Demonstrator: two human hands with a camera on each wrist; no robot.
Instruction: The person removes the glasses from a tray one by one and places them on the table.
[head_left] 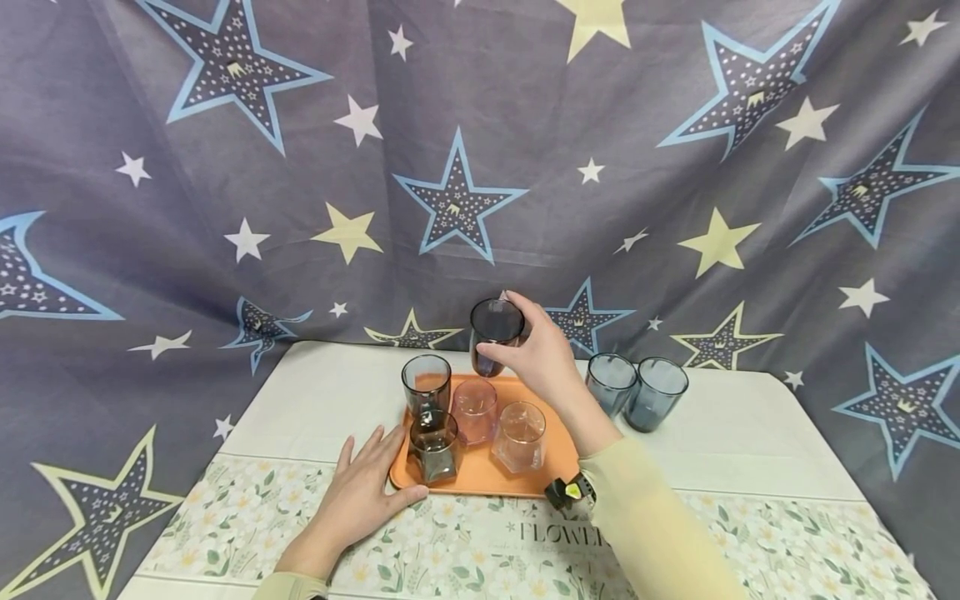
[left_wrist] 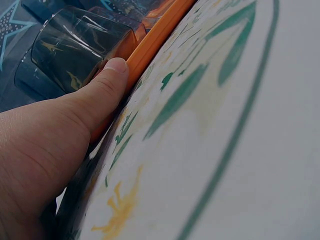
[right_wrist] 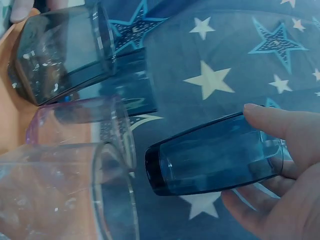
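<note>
Star-printed cloth (head_left: 525, 108) backs the table (head_left: 322, 412). Work appears partway: two dark glasses (head_left: 437, 460), one pink glass (head_left: 474, 414), one clear glass (head_left: 520, 439) on one orange tray (head_left: 476, 482), spread left hand (head_left: 362, 483) touching its edge; right hand (head_left: 543, 350) grips one tall tumbler (head_left: 492, 328) (seemingly lifted); two blue tumblers (head_left: 654, 406) stand off-tray, right of that hand.

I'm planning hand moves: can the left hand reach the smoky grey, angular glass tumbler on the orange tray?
Probably yes: the left hand lies beside that tumbler, with only the orange tray's low rim between.
</note>
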